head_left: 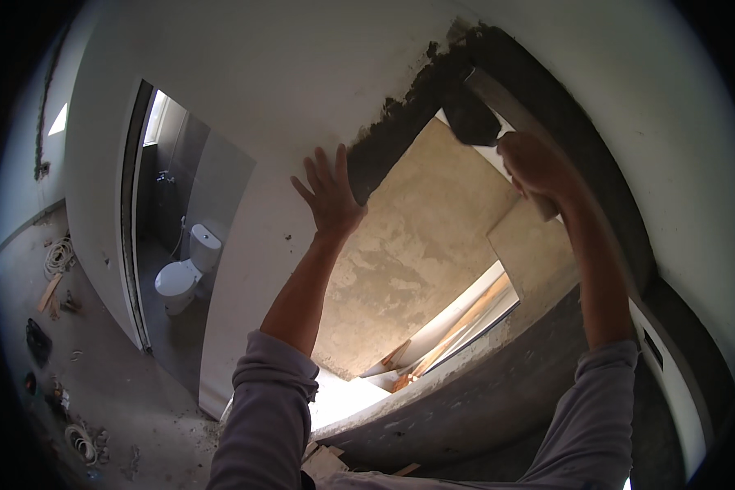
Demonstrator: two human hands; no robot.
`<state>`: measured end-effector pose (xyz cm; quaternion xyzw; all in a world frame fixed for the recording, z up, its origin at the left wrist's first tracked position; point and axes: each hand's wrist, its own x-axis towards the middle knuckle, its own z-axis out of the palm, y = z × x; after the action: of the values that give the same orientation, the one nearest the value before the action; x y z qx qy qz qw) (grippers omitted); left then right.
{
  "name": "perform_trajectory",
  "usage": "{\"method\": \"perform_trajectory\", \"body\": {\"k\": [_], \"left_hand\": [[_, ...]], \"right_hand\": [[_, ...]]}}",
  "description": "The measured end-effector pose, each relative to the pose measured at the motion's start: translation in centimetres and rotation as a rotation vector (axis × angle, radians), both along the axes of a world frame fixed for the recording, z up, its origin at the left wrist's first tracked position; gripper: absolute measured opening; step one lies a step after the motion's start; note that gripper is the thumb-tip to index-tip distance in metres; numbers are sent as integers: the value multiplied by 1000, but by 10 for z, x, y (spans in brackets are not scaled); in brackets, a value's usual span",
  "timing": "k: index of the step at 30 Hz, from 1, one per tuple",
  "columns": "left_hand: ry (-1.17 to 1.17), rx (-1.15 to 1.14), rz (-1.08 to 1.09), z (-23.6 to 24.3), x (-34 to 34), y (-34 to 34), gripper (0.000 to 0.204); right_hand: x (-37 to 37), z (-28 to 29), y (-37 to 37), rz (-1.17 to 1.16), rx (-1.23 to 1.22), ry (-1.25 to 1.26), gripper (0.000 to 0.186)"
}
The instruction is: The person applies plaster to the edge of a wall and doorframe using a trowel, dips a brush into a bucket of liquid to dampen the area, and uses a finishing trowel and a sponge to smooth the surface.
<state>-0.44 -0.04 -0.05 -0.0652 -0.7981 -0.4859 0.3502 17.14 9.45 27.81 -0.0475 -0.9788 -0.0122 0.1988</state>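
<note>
My left hand (328, 193) lies against the white wall (261, 106) with its fingers spread, its palm by the edge of a strip of dark wet mortar (376, 159). It holds nothing. My right hand (539, 167) is wrapped round the handle of a trowel (475, 118), raised near the upper corner of a wall opening. The trowel's dark pointed blade is tilted up toward the mortar, and its pale handle end sticks out below my fist. Whether the blade touches the mortar I cannot tell. Fresh mortar also runs down the right side (572, 122) of the opening.
Through the opening stands a rough plastered wall (416, 245), with long boards (457, 327) below. A grey ledge (433, 425) crosses in front of me. At left, a doorway shows a white toilet (180, 278). Coiled hose (59, 257), wood scraps (49, 292) and debris litter the floor.
</note>
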Motion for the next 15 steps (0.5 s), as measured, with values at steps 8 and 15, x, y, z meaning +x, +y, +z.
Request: {"method": "perform_trajectory", "body": {"k": [8, 15], "left_hand": [[30, 8, 16, -1, -1, 2, 119], [5, 10, 2, -1, -2, 3, 118]], "right_hand": [[11, -3, 5, 153, -154, 112, 27], [7, 20, -23, 11, -161, 90, 23]]}}
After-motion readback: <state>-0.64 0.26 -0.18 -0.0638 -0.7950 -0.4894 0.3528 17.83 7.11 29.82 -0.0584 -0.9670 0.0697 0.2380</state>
